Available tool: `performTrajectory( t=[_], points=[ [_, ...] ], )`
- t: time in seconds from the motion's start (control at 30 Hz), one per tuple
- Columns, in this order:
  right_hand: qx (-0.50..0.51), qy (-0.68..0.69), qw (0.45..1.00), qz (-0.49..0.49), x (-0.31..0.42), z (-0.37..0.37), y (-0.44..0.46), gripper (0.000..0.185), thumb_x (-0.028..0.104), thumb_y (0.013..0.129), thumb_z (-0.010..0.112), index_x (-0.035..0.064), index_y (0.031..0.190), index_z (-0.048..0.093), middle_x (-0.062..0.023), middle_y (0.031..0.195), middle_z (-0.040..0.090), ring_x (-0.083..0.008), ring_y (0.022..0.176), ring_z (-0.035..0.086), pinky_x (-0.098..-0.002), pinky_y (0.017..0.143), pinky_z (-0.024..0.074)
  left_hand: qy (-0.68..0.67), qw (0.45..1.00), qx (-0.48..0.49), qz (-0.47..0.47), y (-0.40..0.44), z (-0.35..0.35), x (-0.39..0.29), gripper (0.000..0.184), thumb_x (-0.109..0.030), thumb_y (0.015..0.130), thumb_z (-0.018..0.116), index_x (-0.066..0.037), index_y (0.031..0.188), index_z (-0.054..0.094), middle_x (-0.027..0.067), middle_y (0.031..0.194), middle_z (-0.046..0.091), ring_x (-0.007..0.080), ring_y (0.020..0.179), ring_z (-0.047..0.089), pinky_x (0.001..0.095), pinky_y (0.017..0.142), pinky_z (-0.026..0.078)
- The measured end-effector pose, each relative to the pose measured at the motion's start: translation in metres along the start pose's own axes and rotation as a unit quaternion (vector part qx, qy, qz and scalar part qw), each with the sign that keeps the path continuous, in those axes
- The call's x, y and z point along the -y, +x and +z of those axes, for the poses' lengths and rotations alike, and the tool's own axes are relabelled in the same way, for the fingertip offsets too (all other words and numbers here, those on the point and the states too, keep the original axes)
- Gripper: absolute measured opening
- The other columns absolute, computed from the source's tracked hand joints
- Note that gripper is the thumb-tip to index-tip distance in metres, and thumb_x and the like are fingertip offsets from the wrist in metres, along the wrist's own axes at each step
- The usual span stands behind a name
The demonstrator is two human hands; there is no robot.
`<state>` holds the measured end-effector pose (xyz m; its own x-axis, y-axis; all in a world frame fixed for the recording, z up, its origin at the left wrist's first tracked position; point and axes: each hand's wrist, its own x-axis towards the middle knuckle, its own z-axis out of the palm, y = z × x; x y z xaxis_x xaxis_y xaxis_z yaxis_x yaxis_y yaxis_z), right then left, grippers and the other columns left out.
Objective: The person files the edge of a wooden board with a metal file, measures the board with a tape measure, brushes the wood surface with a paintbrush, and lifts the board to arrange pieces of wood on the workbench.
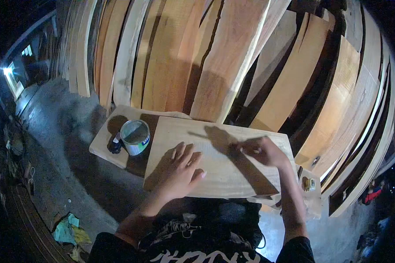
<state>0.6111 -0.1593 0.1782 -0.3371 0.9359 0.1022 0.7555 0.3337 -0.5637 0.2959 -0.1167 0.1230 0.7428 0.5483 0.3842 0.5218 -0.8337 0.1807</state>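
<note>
A pale, smooth wooden board (219, 171) lies flat in front of me. My left hand (183, 168) rests on its left part, fingers stretched out and spread, holding nothing. Over the right part of the board, my right hand (264, 151) is closed, its fingertips drawn together. Whatever they pinch, if anything, is too small and dark to make out. The hand's shadow on the wood ends in a thin, pointed shape. Left of the board stands an open tin can (135, 137) with a label, beside a small dark object (115, 143).
Beneath the board is a wider wooden slab (102, 141). A small jar (310, 184) stands at the right. Tall planks (232, 57) lean in a row behind. Crumpled wrappers (68, 230) lie on the concrete floor (52, 140) at left.
</note>
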Motion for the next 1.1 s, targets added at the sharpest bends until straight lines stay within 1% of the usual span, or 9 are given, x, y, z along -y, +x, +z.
performTrajectory(
  t=[0.27,0.43,0.5,0.53,0.63,0.67,0.77,1.0,1.1],
  points=[
    [0.206,0.166,0.964,0.024,0.063,-0.011,-0.055,0.028,-0.003,0.08,0.062,-0.0004,0.107,0.068,-0.0146,0.101,0.071,-0.0215,0.099,0.065,-0.0326,0.09,0.0521,0.002,1.0,0.002,-0.004,0.0,0.006,0.002,0.052,-0.042,0.094,0.056,-0.005,0.131,0.057,0.022,0.141,0.047,0.0437,0.131,0.042,0.0542,0.109,0.033],
    [0.101,0.383,0.916,0.068,-0.011,-0.028,-0.036,0.022,0.001,0.092,0.061,0.0028,0.114,0.061,-0.0124,0.105,0.068,-0.0207,0.096,0.064,-0.0329,0.081,0.0526,0.004,1.0,-0.015,0.005,-0.002,0.007,0.002,0.051,-0.042,0.094,0.056,-0.006,0.13,0.057,0.0216,0.14,0.047,0.0435,0.132,0.042,0.053,0.108,0.035],
    [0.009,0.179,0.951,0.253,-0.019,-0.045,-0.019,0.021,0.001,0.094,0.061,0.0028,0.115,0.061,-0.0098,0.106,0.067,-0.0178,0.098,0.063,-0.0319,0.082,0.0527,0.009,1.0,-0.007,0.013,0.0,0.004,0.003,0.051,-0.042,0.094,0.057,-0.005,0.13,0.056,0.0222,0.14,0.047,0.0437,0.13,0.043,0.0522,0.108,0.036],
    [-0.061,0.266,0.948,0.161,-0.081,-0.029,-0.017,0.019,0.002,0.094,0.061,0.0009,0.113,0.061,-0.0076,0.101,0.068,-0.0166,0.093,0.064,-0.0322,0.08,0.0536,0.008,1.0,-0.003,0.011,0.0,0.003,0.003,0.052,-0.042,0.094,0.057,-0.004,0.129,0.056,0.0224,0.14,0.047,0.0439,0.13,0.044,0.0524,0.108,0.036],
    [-0.161,-0.031,0.986,0.012,-0.071,-0.031,0.0,0.015,0.004,0.096,0.059,-0.0014,0.109,0.063,-0.0065,0.096,0.07,-0.0168,0.087,0.065,-0.0325,0.076,0.0542,0.004,1.0,-0.005,0.01,0.002,-0.002,0.004,0.052,-0.042,0.094,0.057,-0.004,0.13,0.056,0.0231,0.139,0.047,0.044,0.13,0.044,0.0526,0.108,0.036],
    [-0.193,0.082,0.974,0.081,-0.074,-0.017,0.001,0.016,0.004,0.094,0.059,-0.0005,0.109,0.065,-0.0099,0.092,0.07,-0.0222,0.082,0.067,-0.0341,0.076,0.0543,0.001,1.0,-0.006,0.013,0.002,-0.002,0.003,0.052,-0.042,0.093,0.058,-0.004,0.13,0.056,0.0234,0.139,0.048,0.0441,0.13,0.044,0.0526,0.108,0.036],
    [-0.11,-0.131,0.978,0.116,-0.02,-0.02,-0.005,0.019,0.002,0.089,0.062,0.0021,0.107,0.068,-0.0151,0.091,0.07,-0.0296,0.084,0.068,-0.0358,0.078,0.0543,-0.002,1.0,0.004,0.01,0.004,-0.002,0.001,0.053,-0.042,0.093,0.058,-0.005,0.131,0.056,0.0234,0.138,0.049,0.0444,0.131,0.043,0.0528,0.108,0.035],
    [0.105,0.033,0.993,-0.037,0.045,-0.018,-0.071,0.025,0.002,0.084,0.064,0.0005,0.108,0.071,-0.015,0.101,0.072,-0.0281,0.092,0.069,-0.0349,0.08,0.0545,0.011,1.0,0.017,0.004,0.004,-0.001,0.0,0.054,-0.044,0.093,0.057,-0.005,0.131,0.055,0.0221,0.139,0.049,0.0436,0.132,0.043,0.0526,0.109,0.034],
    [0.194,0.103,0.976,-0.001,0.063,-0.03,-0.082,0.023,0.004,0.084,0.066,0.0003,0.106,0.072,-0.0168,0.1,0.072,-0.0284,0.092,0.069,-0.033,0.08,0.0547,0.008,1.0,0.029,0.001,0.005,-0.001,-0.001,0.054,-0.044,0.094,0.057,-0.005,0.131,0.055,0.0222,0.139,0.049,0.0432,0.132,0.042,0.0524,0.109,0.035]
  ],
)
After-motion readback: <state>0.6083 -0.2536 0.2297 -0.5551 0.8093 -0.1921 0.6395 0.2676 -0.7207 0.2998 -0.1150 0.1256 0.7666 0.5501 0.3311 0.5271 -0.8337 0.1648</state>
